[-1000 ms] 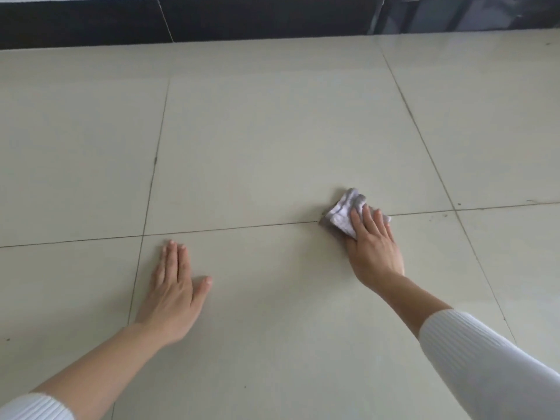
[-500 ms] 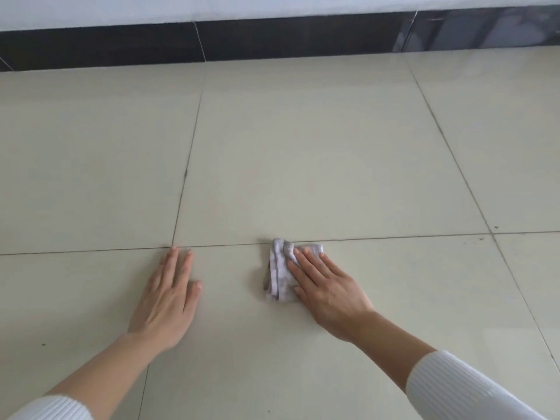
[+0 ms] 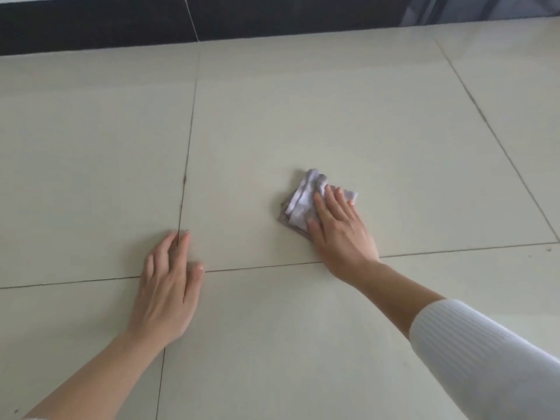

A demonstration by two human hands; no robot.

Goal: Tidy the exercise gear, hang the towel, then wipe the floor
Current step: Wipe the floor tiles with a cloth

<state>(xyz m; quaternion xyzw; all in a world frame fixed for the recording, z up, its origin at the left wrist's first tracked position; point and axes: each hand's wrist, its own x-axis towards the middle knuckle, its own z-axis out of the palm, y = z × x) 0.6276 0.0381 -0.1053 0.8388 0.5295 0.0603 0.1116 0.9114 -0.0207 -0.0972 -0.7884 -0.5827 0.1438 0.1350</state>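
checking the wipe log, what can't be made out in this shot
Head view only:
- Cloth: near part hidden under the right hand.
- Floor beneath the left hand: covered by the palm.
- Speck near the right edge: too small to tell dirt from a chip.
- Dark shape at top right: blurred, cut off by the edge.
- Exercise gear: outside the frame.

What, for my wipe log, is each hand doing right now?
Left hand: open, flat on the floor.
Right hand: open, pressing the cloth against the floor.
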